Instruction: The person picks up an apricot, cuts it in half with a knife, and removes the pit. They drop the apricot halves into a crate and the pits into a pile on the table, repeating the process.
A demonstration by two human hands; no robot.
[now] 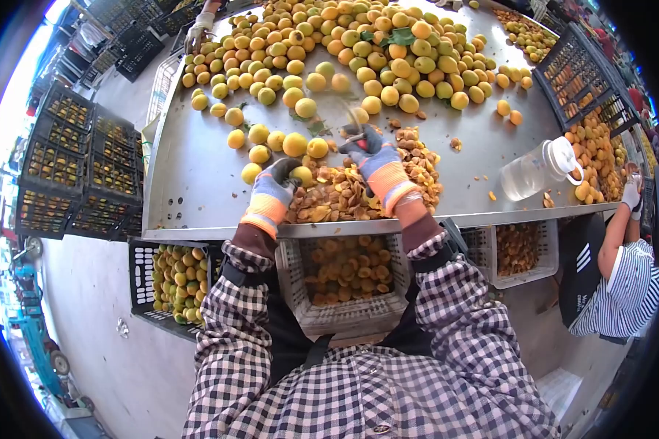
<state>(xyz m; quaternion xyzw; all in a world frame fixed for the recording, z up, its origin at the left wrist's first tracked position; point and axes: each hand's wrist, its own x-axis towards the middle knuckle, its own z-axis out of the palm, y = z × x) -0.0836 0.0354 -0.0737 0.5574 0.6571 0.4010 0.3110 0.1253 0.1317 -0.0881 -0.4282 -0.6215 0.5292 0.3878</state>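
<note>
My left hand (277,192), in a grey and orange glove, is closed around a yellow apricot (301,175) at the near edge of the metal table (190,183). My right hand (377,164), gloved the same way, grips a small tool with a red handle (359,140), its blade blurred above the fingers. Between and under both hands lies a heap of brown apricot pits and scraps (344,194). A large pile of whole apricots (344,51) covers the far half of the table.
A white crate of halved fruit (348,274) stands under the table edge, another white crate (520,252) to its right, a black crate of apricots (170,282) to the left. A clear plastic jug (538,170) lies on the table. Another person (615,271) works at right; stacked black crates (73,168) stand left.
</note>
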